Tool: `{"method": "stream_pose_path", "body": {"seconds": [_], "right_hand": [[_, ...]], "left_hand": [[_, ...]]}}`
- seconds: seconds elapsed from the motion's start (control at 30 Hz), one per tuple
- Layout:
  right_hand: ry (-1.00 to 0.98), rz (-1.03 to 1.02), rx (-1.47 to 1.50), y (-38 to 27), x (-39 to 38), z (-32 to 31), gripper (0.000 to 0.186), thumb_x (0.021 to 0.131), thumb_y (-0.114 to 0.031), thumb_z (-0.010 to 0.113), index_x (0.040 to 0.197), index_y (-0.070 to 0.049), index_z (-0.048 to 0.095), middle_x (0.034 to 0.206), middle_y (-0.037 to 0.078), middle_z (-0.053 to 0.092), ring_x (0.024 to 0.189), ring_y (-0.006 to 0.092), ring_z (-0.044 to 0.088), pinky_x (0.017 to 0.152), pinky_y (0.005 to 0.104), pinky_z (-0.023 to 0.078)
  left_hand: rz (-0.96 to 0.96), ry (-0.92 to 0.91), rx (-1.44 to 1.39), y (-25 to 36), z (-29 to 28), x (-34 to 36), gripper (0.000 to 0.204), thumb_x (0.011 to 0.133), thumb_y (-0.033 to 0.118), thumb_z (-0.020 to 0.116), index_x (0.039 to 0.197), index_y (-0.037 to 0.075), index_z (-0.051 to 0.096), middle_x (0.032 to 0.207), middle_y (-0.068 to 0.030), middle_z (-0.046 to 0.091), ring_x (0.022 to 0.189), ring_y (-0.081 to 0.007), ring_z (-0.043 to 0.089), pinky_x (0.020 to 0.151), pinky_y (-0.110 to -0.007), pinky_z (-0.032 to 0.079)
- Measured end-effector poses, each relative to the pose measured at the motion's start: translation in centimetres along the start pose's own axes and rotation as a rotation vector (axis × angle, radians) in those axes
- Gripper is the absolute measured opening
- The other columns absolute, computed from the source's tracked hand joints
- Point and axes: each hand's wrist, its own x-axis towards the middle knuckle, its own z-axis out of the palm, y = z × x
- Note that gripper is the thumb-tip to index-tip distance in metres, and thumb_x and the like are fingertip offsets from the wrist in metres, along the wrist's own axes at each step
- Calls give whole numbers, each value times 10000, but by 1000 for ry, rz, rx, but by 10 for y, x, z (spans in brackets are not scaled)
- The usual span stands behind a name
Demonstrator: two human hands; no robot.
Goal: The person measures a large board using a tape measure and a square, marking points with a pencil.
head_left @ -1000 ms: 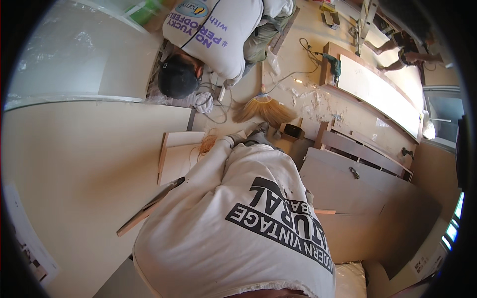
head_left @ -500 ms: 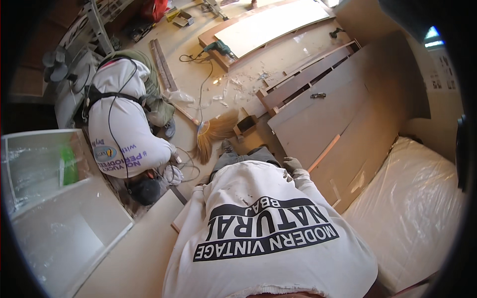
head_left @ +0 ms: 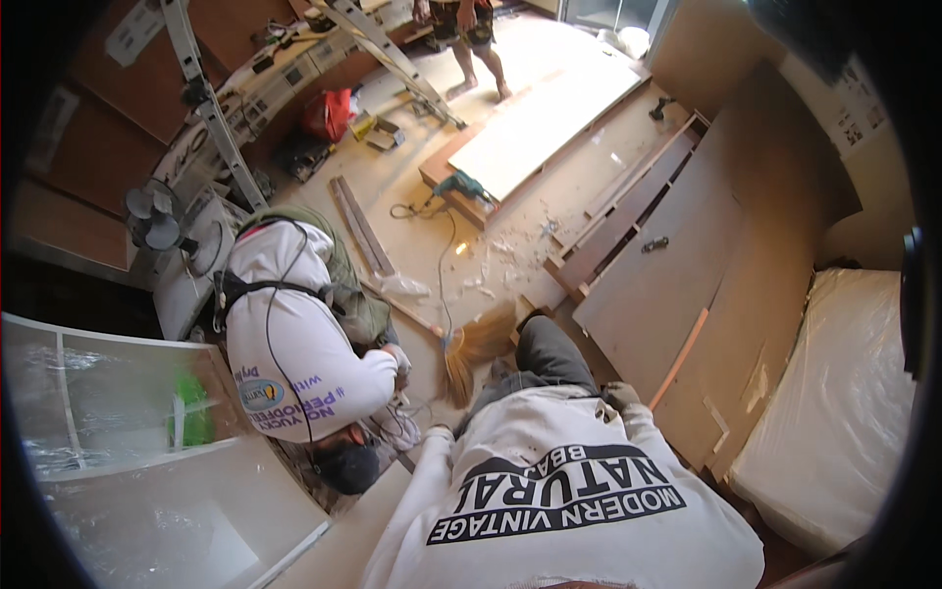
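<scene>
My right hand (head_left: 620, 396), in a greyish glove, is beside my raised right thigh, close to the edge of a large grey-brown board (head_left: 667, 275). Its fingers look loosely spread, with nothing visible in them. Only a small part of my left hand (head_left: 441, 432) shows past its white sleeve; its fingers are hidden. Ahead lies a straw broom (head_left: 466, 353) with its bristles toward my feet. To the left, a co-worker (head_left: 304, 344) in a white shirt bends low, hands near the floor with a cable around them. What those hands hold is unclear.
A green power drill (head_left: 461, 187) rests by a long white panel (head_left: 549, 118). Plastic-wrapped furniture (head_left: 824, 402) stands at right, a white cabinet (head_left: 186, 510) at left. A stepladder (head_left: 211, 108), an electric fan (head_left: 157, 221) and another person's bare legs (head_left: 476, 64) are farther off. Scraps litter the floor.
My view has tilted up and turned left, bringing another person's legs into sight. My right knee now shows farther forward. The co-worker remains bent over.
</scene>
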Motion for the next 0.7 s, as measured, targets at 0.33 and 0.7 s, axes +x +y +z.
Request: {"method": "stream_pose_path", "body": {"seconds": [0.33, 0.7], "right_hand": [[-28, 111, -89, 28, 16, 9, 448, 746, -225, 708, 1168, -76, 702, 1126, 154, 707, 1040, 267, 678, 902, 342, 523], [-137, 13, -92, -65, 82, 12, 428, 763, -192, 717, 1167, -54, 694, 1007, 120, 731, 870, 232, 700, 759, 343, 553]], "left_hand": [[315, 63, -38, 19, -64, -39, 375, 919, 393, 501, 1103, 140, 708, 1231, -149, 646, 1163, -303, 594, 992, -398, 433], [-141, -73, -460, -12, -49, -56, 345, 914, 394, 518, 1033, 132, 709, 1082, -118, 668, 1003, -263, 617, 854, -387, 468]]}}
